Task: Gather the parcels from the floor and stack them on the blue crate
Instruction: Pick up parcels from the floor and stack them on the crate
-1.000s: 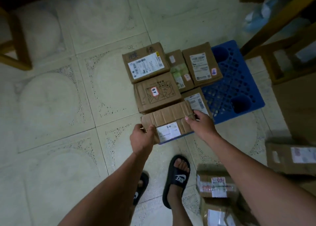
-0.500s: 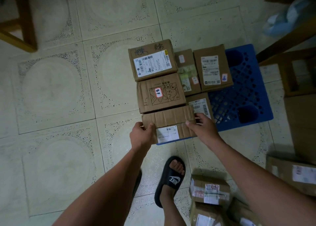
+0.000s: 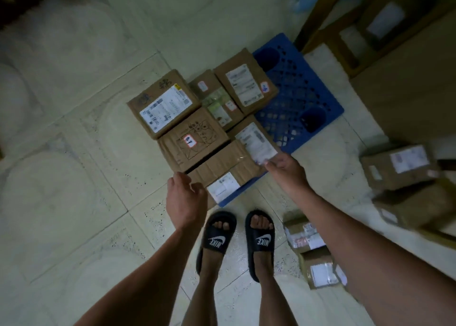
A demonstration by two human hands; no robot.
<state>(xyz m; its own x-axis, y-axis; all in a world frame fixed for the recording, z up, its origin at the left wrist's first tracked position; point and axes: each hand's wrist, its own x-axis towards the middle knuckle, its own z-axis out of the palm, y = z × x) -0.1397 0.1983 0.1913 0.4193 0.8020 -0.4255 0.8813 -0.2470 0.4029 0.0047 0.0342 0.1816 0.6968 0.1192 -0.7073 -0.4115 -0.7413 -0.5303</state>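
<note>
A blue crate (image 3: 299, 96) lies flat on the tiled floor with several brown cardboard parcels on its left part. The nearest one, a ribbed parcel (image 3: 222, 167) with a white label, rests at the crate's front edge. My left hand (image 3: 185, 197) hovers just off its left end, fingers loosely curled, holding nothing. My right hand (image 3: 286, 170) is at its right end, fingers apart, near the label of a neighbouring parcel (image 3: 256, 140). More parcels lie on the floor: two by my right foot (image 3: 303, 234) (image 3: 320, 271) and others at the right (image 3: 399, 165).
My feet in black slides (image 3: 217, 234) stand just in front of the crate. Wooden furniture legs and a shelf (image 3: 345, 29) rise behind the crate at the upper right. A large cardboard surface (image 3: 414, 98) sits to the right. Pale tiled floor spreads to the left.
Both hands have let go of the ribbed parcel, which now rests on the crate's front edge, and have drawn slightly back. The view has tilted and shifted; both feet now show.
</note>
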